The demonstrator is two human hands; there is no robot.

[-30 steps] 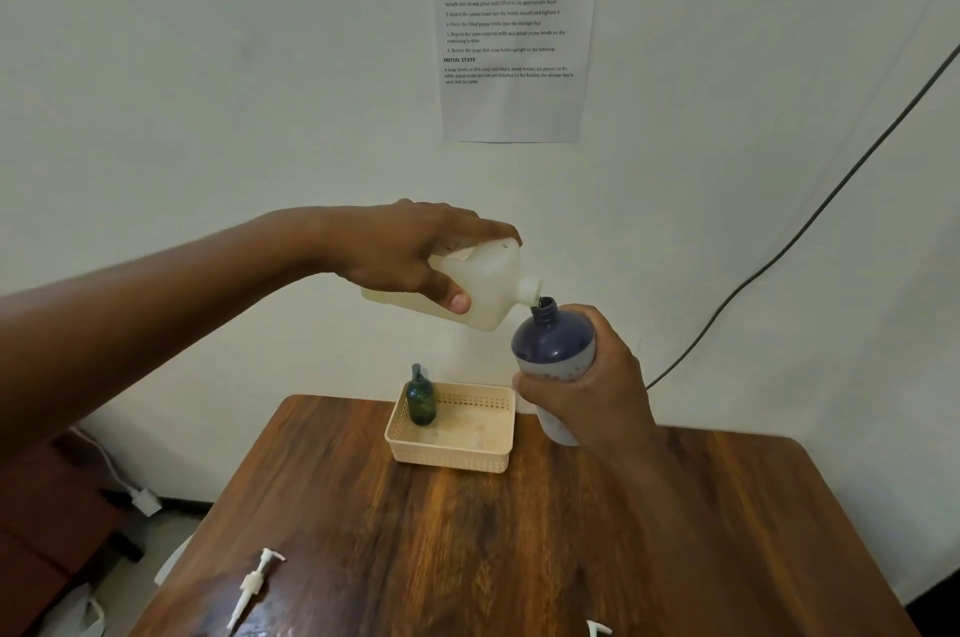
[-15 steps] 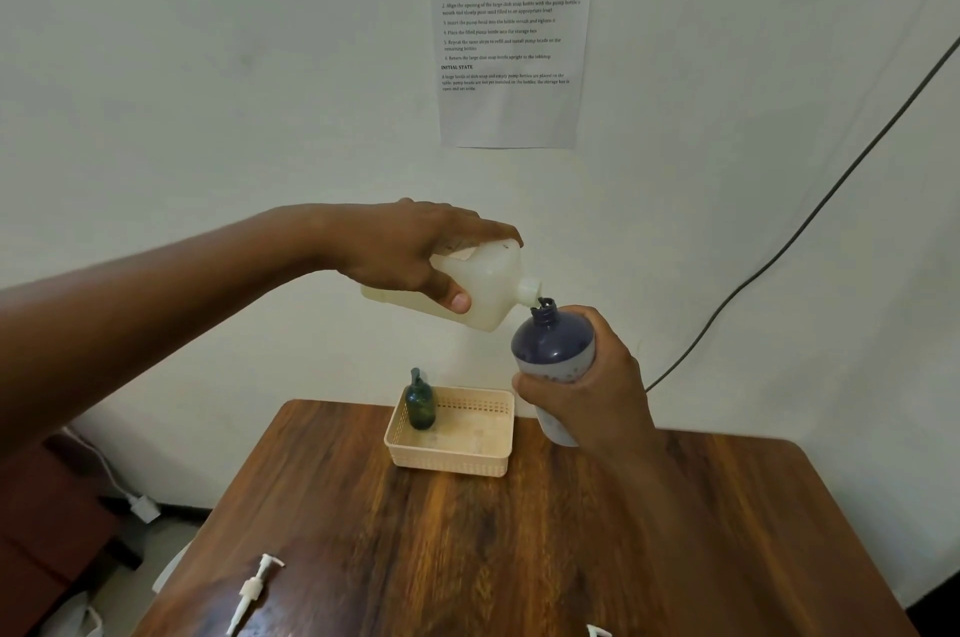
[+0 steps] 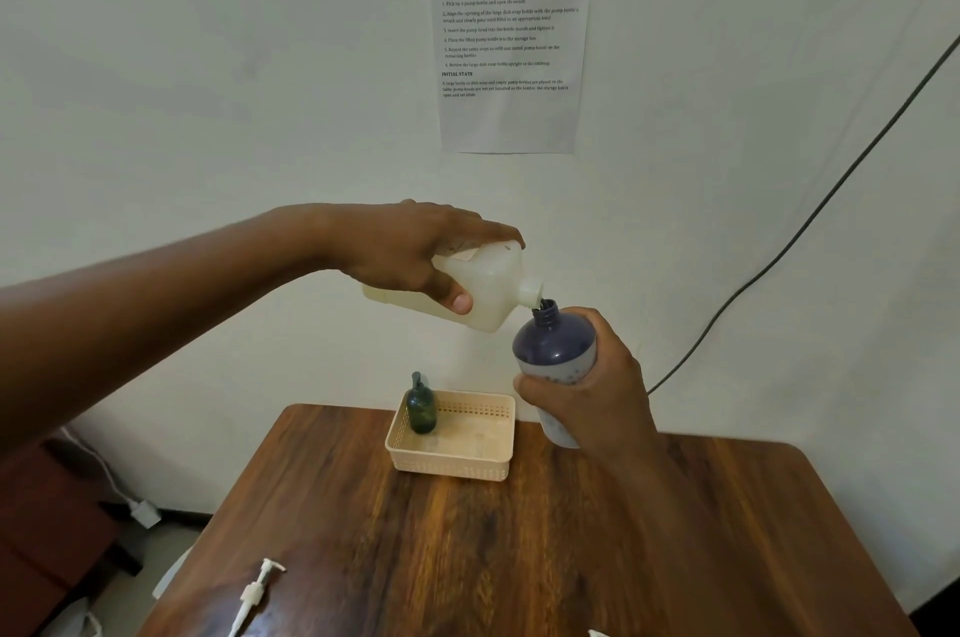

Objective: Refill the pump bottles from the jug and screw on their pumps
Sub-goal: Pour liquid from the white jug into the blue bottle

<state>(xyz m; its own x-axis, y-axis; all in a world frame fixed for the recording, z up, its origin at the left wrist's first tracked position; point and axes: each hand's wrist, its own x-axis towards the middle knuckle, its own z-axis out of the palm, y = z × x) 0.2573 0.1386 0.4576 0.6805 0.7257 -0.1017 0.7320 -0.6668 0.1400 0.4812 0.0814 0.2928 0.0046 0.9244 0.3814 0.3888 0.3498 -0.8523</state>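
My left hand [image 3: 415,254] grips a translucent white jug [image 3: 488,291], tipped on its side high above the table. The jug's spout touches the open mouth of a dark blue pump bottle [image 3: 553,343] without a pump. My right hand [image 3: 597,387] holds that bottle around its pale lower body, tilted toward the jug. A small dark green bottle [image 3: 421,408] with its pump on stands in the left corner of a beige basket [image 3: 457,467]. A loose white pump [image 3: 257,589] lies near the table's front left edge.
The brown wooden table [image 3: 519,558] stands against a white wall with a printed task sheet [image 3: 509,28]. A black cable [image 3: 810,221] runs down the wall on the right. A white plug [image 3: 145,514] lies on the floor at left. Another white piece [image 3: 595,633] shows at the bottom edge.
The view has tilted down slightly. Both hands keep the jug's spout at the bottle's mouth, with almost no movement between them.
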